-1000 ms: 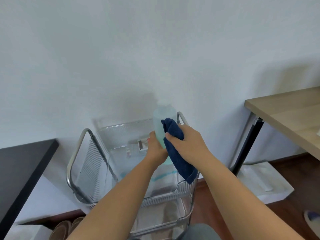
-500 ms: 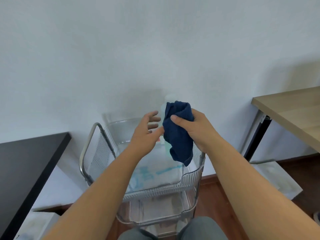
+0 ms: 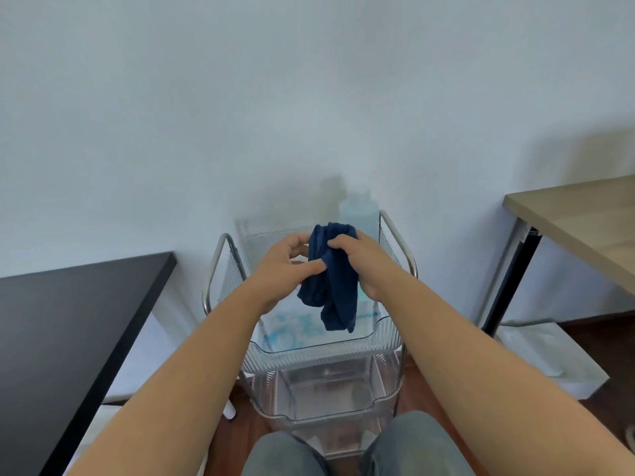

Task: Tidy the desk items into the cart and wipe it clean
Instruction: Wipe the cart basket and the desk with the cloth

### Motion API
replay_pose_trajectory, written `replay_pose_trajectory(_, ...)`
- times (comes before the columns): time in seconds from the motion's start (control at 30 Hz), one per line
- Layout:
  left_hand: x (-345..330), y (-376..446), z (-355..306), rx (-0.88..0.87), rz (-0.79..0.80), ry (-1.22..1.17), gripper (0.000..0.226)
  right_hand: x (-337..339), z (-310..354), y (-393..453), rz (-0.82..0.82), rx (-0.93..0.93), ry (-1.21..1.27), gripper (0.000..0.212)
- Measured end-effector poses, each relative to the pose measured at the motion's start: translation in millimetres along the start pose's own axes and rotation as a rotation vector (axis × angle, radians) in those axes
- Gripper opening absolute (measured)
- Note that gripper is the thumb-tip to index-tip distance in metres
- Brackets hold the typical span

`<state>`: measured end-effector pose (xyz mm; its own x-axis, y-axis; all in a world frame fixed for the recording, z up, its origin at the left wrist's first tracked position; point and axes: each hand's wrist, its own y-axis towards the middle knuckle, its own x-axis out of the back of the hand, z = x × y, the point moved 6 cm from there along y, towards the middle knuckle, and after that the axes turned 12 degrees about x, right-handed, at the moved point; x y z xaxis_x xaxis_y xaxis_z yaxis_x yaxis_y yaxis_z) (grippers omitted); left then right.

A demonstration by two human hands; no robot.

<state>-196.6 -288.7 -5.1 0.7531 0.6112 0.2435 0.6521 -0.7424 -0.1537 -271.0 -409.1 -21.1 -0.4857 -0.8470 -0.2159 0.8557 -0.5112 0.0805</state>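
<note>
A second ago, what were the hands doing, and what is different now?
The left hand let go of the bottle, which now stands in the cart, and moved to the blue cloth, pinching it. The right hand kept gripping the cloth.

Head view — downward, close over cart (image 3: 391, 341)

Nubby dark-blue cloth (image 3: 335, 280), clear ribbed plastic cart (image 3: 319, 341) trays, shiny metal frame (image 3: 214, 262).

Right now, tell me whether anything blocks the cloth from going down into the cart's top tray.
Nothing visible does. Both hands hold the blue cloth above the top tray; the pale bottle stands upright at the tray's far right corner, off to the side.
</note>
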Motion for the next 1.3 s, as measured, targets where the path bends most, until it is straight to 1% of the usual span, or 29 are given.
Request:
replay_pose_trajectory(0.07, -5.5, -4.5, 4.8, 0.026, 0.045, -0.030, 0.043, -5.0, -1.8, -3.5, -0.003, 0.001, -0.026, 0.019)
replay_pose_trajectory(0.2, -1.5, -11.7, 4.3, 0.013, 0.035, -0.031, 0.039, -12.7, -3.6, -8.1, -0.007, 0.001, -0.078, 0.043)
replay_pose_trajectory(0.27, 4.6, -14.8, 5.4, 0.008, 0.070, -0.043, 0.034, -14.6, -3.8, -8.8, 0.024, 0.013, -0.107, 0.050)
replay_pose_trajectory(0.33, 8.8, -17.8, 8.2, 0.009, 0.111, -0.044, 0.028, -16.9, -5.2, -10.9, 0.084, 0.034, -0.180, 0.051)
replay_pose_trajectory(0.37, 10.6, -18.5, 9.5, 0.004, 0.106, -0.027, 0.025, -18.6, -6.3, -12.0, 0.117, 0.049, -0.232, 0.051)
replay_pose_trajectory(0.47, 16.1, -18.6, 10.9, -0.031, 0.001, 0.051, 0.015, -22.8, -10.4, -14.6, 0.203, 0.101, -0.383, 0.047)
replay_pose_trajectory(0.6, 23.6, -14.5, 15.9, -0.026, -0.117, 0.107, 0.006, -18.3, -11.0, -15.4, 0.243, 0.159, -0.624, 0.053)
replay_pose_trajectory(0.67, 29.5, -11.6, 19.5, -0.006, -0.169, 0.114, 0.006, -10.5, -10.6, -14.3, 0.202, 0.166, -0.684, 0.049)
replay_pose_trajectory(0.73, 35.7, -8.1, 22.9, 0.010, -0.195, 0.097, 0.006, -1.5, -13.2, -11.3, 0.184, 0.157, -0.707, 0.032)
replay_pose_trajectory(0.8, 42.2, -3.8, 24.4, 0.034, -0.214, 0.104, 0.006, 5.2, -15.2, -8.7, 0.210, 0.155, -0.768, 0.013)
replay_pose_trajectory(0.83, 44.9, -0.6, 25.3, 0.049, -0.222, 0.110, 0.006, 8.3, -15.4, -7.3, 0.218, 0.154, -0.773, 0.008)
replay_pose_trajectory(0.93, 46.5, 13.0, 27.7, 0.091, -0.240, 0.118, 0.006, 17.0, -9.2, 1.7, 0.185, 0.175, -0.791, 0.009)
replay_pose_trajectory(1.03, 42.0, 26.0, 20.9, 0.065, -0.262, 0.151, 0.007, 24.5, 2.9, 15.5, 0.136, 0.232, -0.934, 0.016)
replay_pose_trajectory(1.1, 39.0, 31.9, 17.0, 0.037, -0.264, 0.200, 0.007, 29.5, 9.3, 20.4, 0.121, 0.268, -1.036, 0.024)
replay_pose_trajectory(1.17, 34.4, 34.7, 22.3, 0.028, -0.241, 0.315, 0.008, 31.8, 7.1, 19.4, 0.175, 0.297, -1.167, 0.031)
replay_pose_trajectory(1.23, 24.1, 34.3, 40.1, 0.038, -0.158, 0.562, 0.011, 31.8, -12.7, 13.8, 0.335, 0.249, -1.320, 0.035)
replay_pose_trajectory(1.3, 7.6, 29.7, 70.2, 0.113, 0.049, 0.847, 0.019, 32.5, -45.2, 4.9, 0.568, 0.072, -1.410, 0.032)
